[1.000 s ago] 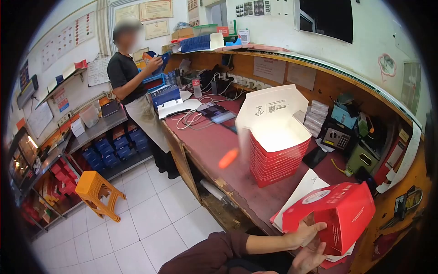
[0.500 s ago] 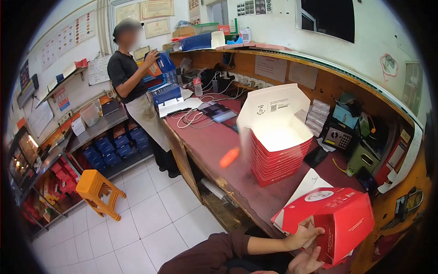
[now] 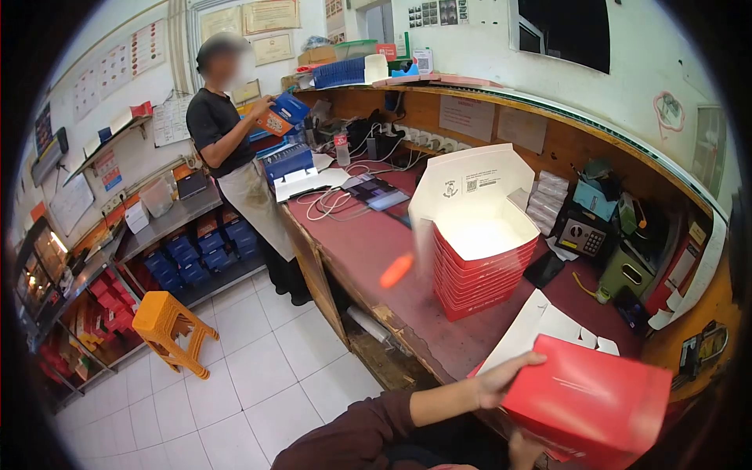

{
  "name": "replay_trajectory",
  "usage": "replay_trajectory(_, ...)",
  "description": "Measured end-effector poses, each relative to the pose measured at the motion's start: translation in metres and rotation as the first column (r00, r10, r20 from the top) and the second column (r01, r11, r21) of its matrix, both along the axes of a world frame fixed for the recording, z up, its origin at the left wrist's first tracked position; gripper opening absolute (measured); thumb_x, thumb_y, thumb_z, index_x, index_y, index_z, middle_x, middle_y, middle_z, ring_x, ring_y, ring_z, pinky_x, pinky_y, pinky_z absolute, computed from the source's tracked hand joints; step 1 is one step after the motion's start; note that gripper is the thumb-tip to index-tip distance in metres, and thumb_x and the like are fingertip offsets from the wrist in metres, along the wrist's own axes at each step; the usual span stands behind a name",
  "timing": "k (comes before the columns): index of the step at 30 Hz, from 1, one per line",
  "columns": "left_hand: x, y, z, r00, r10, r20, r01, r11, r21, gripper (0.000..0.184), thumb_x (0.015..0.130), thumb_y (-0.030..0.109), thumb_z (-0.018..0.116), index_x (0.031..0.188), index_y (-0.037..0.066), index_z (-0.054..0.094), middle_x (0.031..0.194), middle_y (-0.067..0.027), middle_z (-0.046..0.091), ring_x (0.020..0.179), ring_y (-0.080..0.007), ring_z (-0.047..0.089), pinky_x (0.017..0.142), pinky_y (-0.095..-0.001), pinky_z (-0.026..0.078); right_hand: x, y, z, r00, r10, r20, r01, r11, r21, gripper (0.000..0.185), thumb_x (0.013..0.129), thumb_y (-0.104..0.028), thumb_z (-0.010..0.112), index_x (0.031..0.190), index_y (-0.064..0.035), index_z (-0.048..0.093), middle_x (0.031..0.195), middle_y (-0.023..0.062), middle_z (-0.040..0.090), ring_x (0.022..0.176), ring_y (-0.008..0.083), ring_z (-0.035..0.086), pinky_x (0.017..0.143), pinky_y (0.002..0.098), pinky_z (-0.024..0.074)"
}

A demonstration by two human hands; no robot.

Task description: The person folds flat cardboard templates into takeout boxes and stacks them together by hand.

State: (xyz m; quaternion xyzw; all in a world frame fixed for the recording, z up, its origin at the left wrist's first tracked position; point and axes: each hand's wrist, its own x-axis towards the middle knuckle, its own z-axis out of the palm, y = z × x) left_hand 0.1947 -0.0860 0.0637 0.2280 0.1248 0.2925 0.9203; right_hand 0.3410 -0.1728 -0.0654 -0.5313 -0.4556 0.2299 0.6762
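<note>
At the lower right of the frame, the left hand [image 3: 499, 382] is closed on the edge of a red box [image 3: 587, 395], its thumb lying over the top. The right hand [image 3: 523, 451] is below the box at the bottom edge; the box hides its fingers, so I cannot tell how far open it is or whether it grips. The box sits tilted in front of pale cardboard sheets [image 3: 534, 325], which lie on the dark red table [image 3: 368, 244].

Right of centre, a stack of red boxes [image 3: 479, 283] stands nested on the table, the top one's white lid raised. A dark flat object, perhaps a phone, [image 3: 542, 269] lies just beside it, with a small safe [image 3: 581, 237] further right.

Beyond, near the middle, are white cables [image 3: 317, 205] and a bottle [image 3: 341, 149]. At the left, a yellow stool [image 3: 167, 325] stands on the tiles. In the upper left, a co-worker [image 3: 222, 129] holds a blue and orange box [image 3: 288, 112].
</note>
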Motion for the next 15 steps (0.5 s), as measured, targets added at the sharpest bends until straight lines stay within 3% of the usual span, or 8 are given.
replay_trajectory(2,-0.019,0.014,-0.006,0.995,-0.032,0.094,0.02,0.991,0.132,0.056,0.082,0.037,0.053,0.122,0.0,0.039,0.115,-0.0123,0.052,0.1,-0.0203,0.054,0.089,-0.0331,0.042,0.015,-0.01,0.009,0.998,-0.018,-0.067,0.015,0.999,-0.042,0.044,0.079,-0.012,0.06,0.115,0.0036,0.041,0.113,0.0149,0.05,0.101,0.0235,0.05,0.088,0.0368,0.0407)
replay_trajectory(4,-0.036,0.024,-0.005,0.993,-0.031,0.111,0.016,0.99,0.14,0.055,0.08,0.029,0.057,0.12,-0.004,0.039,0.112,-0.0136,0.053,0.098,-0.0182,0.055,0.087,-0.0312,0.044,0.034,-0.022,0.035,0.974,-0.036,-0.225,0.031,0.999,-0.024,0.044,0.08,-0.012,0.058,0.117,0.0028,0.04,0.114,0.0146,0.048,0.103,0.0241,0.049,0.089,0.0369,0.04)
replay_trajectory(6,-0.045,0.031,-0.001,0.996,0.066,-0.058,-0.022,0.826,0.563,0.053,0.079,0.021,0.059,0.121,-0.004,0.039,0.111,-0.011,0.054,0.1,-0.0159,0.054,0.085,-0.0295,0.045,0.051,-0.031,0.063,0.916,0.018,-0.401,-0.003,0.999,0.038,0.043,0.082,-0.013,0.055,0.119,0.002,0.039,0.116,0.0144,0.047,0.104,0.0246,0.047,0.09,0.0369,0.0392)
replay_trajectory(8,-0.047,0.034,0.001,0.996,0.014,-0.091,0.038,0.835,0.549,0.058,0.078,0.02,0.063,0.122,-0.006,0.036,0.111,-0.0096,0.054,0.1,-0.0147,0.054,0.084,-0.027,0.045,0.062,-0.036,0.084,0.84,0.126,-0.529,-0.08,0.991,0.11,0.043,0.083,-0.013,0.053,0.121,0.0012,0.037,0.118,0.0141,0.046,0.106,0.0251,0.046,0.09,0.0369,0.0385)
replay_trajectory(10,-0.041,0.038,-0.005,0.997,0.047,0.055,-0.071,0.741,0.668,0.065,0.079,0.035,0.061,0.125,-0.002,0.034,0.112,-0.0103,0.053,0.099,-0.0152,0.054,0.082,-0.0275,0.046,0.065,-0.037,0.095,0.776,0.22,-0.591,-0.149,0.975,0.168,0.043,0.085,-0.013,0.05,0.122,0.0005,0.036,0.119,0.0138,0.045,0.107,0.0256,0.045,0.091,0.0369,0.0378)
replay_trajectory(11,-0.039,0.034,-0.007,0.998,0.044,0.055,-0.069,0.74,0.669,0.065,0.079,0.035,0.061,0.125,-0.002,0.034,0.112,-0.0103,0.053,0.099,-0.0152,0.054,0.082,-0.0275,0.046,0.064,-0.037,0.099,0.751,0.257,-0.609,-0.179,0.966,0.187,0.042,0.085,-0.014,0.049,0.123,0.0001,0.035,0.12,0.0137,0.044,0.108,0.0259,0.045,0.091,0.0369,0.0374)
replay_trajectory(14,-0.025,0.02,-0.02,0.941,-0.072,0.331,-0.065,0.921,0.383,0.048,0.084,0.035,0.053,0.116,0.0,0.045,0.107,-0.0084,0.056,0.095,-0.0154,0.056,0.081,-0.0297,0.046,0.044,-0.031,0.1,0.757,0.279,-0.59,-0.191,0.959,0.209,0.042,0.088,-0.014,0.045,0.126,-0.0011,0.033,0.123,0.0133,0.042,0.11,0.0267,0.043,0.093,0.037,0.0364)
replay_trajectory(15,-0.016,0.018,-0.022,0.959,-0.262,0.112,0.129,0.75,0.648,0.047,0.087,0.038,0.047,0.116,0.001,0.045,0.106,-0.0086,0.056,0.095,-0.0163,0.056,0.083,-0.0322,0.045,0.03,-0.027,0.103,0.831,0.242,-0.501,-0.158,0.966,0.204,0.045,0.087,-0.019,0.047,0.126,-0.002,0.033,0.121,0.0132,0.044,0.108,0.0257,0.045,0.091,0.0365,0.0376)
